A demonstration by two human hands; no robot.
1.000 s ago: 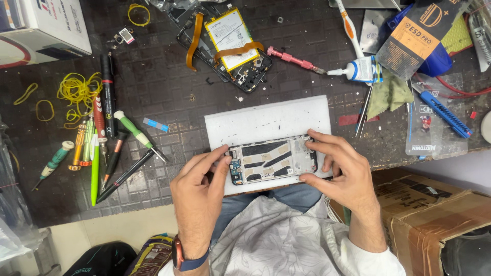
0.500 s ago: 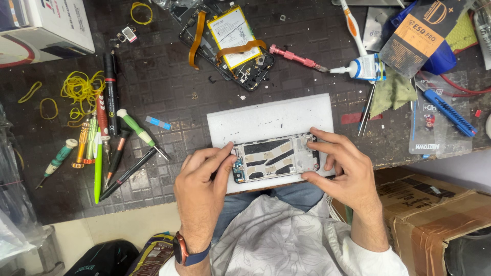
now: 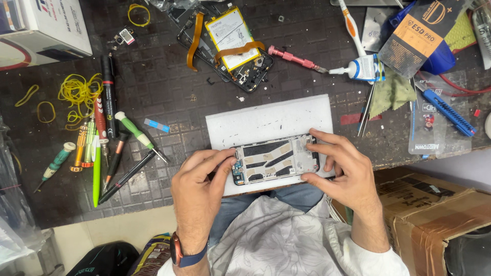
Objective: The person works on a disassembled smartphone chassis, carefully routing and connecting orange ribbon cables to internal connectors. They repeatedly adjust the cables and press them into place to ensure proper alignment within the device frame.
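An opened phone frame (image 3: pixel 273 161), silver with black strips inside, lies across the near edge of a white foam pad (image 3: pixel 266 120). My left hand (image 3: pixel 197 191) grips the frame's left end, thumb and fingers around the small blue board there. At the frame's right end my right hand (image 3: pixel 340 171) pinches the top and bottom edges. Farther back on the dark mat lies a second opened phone with a white battery (image 3: pixel 230 33) and an orange flex cable (image 3: pixel 193 41).
Screwdrivers, pens and a green-handled tool (image 3: pixel 135 133) lie at the left beside yellow rubber bands (image 3: pixel 76 92). A glue tube (image 3: pixel 360 66), a pink screwdriver (image 3: pixel 294 57), a green cloth (image 3: pixel 391 92) and blue tools are at the right. A cardboard box (image 3: pixel 434 209) stands beside my right arm.
Both hands have kept their grip on the frame. The fingers have shifted slightly on its ends; the frame stays on the pad.
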